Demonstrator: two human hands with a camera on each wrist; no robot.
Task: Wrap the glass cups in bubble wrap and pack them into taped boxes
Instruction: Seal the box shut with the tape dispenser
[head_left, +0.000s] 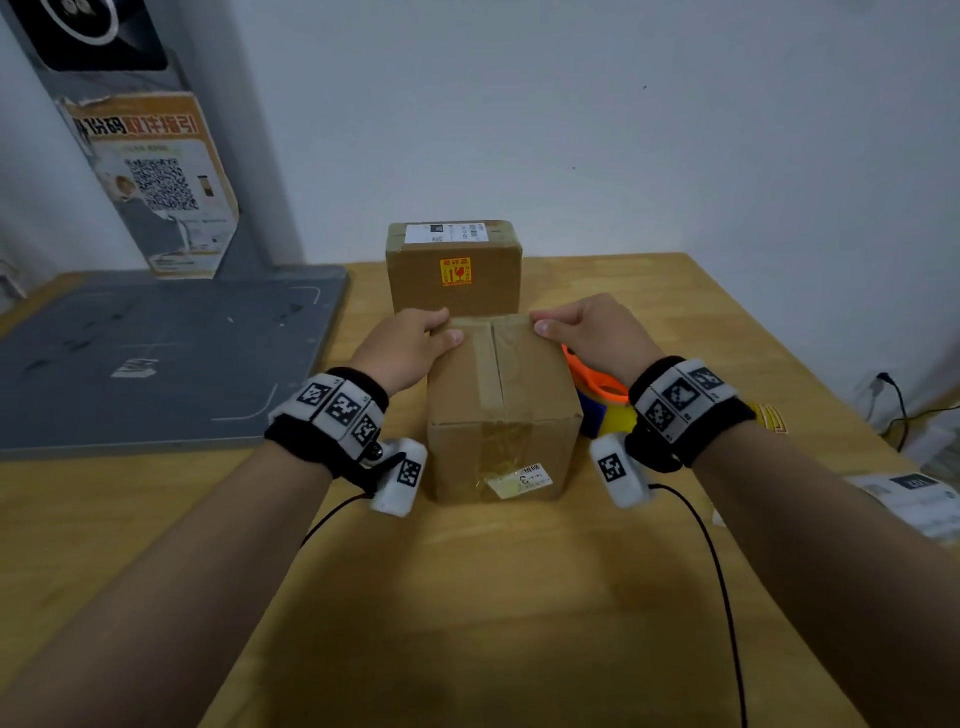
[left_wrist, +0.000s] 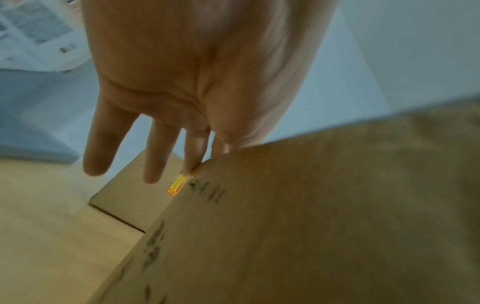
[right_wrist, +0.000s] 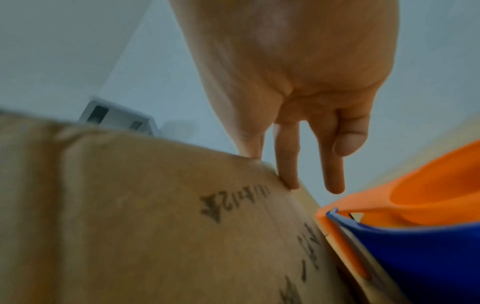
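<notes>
Lighting's pretty dim and flat, kind of bluish on the wall, with a soft dark shadow pooling on the bench (head_left: 519, 613) near the bottom of the head view and the corners going darker. That view bends straight lines at the edges, typical wide-angle stuff. Both wrist views are smeary: the taped box (left_wrist: 324, 226) and its handwriting are blurred, and the orange and blue tape dispenser (right_wrist: 415, 236) looks soft too.
</notes>
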